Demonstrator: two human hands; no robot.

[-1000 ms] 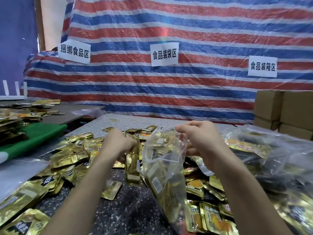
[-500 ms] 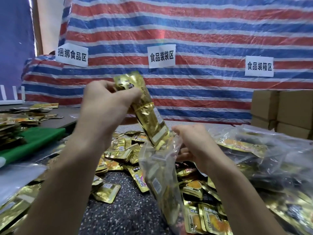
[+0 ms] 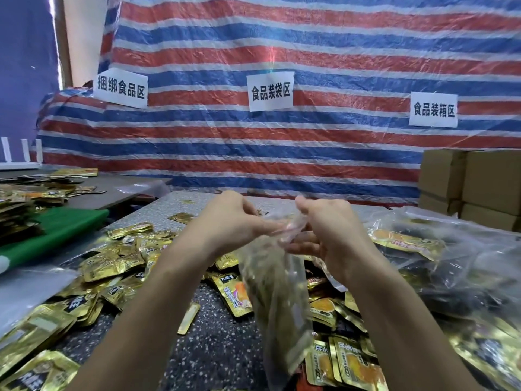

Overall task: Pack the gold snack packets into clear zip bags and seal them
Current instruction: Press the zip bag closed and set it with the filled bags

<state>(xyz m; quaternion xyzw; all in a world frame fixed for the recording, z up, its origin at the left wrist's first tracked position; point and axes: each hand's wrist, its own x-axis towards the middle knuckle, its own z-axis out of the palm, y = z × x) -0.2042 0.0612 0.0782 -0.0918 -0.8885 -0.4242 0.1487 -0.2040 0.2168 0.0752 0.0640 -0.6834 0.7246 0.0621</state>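
Note:
A clear zip bag [image 3: 277, 300] filled with gold snack packets hangs in front of me above the speckled table [image 3: 220, 345]. My left hand [image 3: 234, 221] pinches the bag's top edge from the left. My right hand [image 3: 324, 230] grips the same top edge from the right, with its fingers curled under the plastic. The two hands are close together at the bag's mouth. Loose gold snack packets [image 3: 112, 263] lie scattered over the table on both sides.
A heap of filled clear bags [image 3: 451, 255] lies at the right. Cardboard boxes [image 3: 473, 187] are stacked at the far right. A green mat [image 3: 56, 230] and more packets sit on a side table at the left. A striped tarp with paper signs hangs behind.
My left hand pushed a gold packet down into the bag, then came down to the bag's mouth. Both hands now hold the top edge together.

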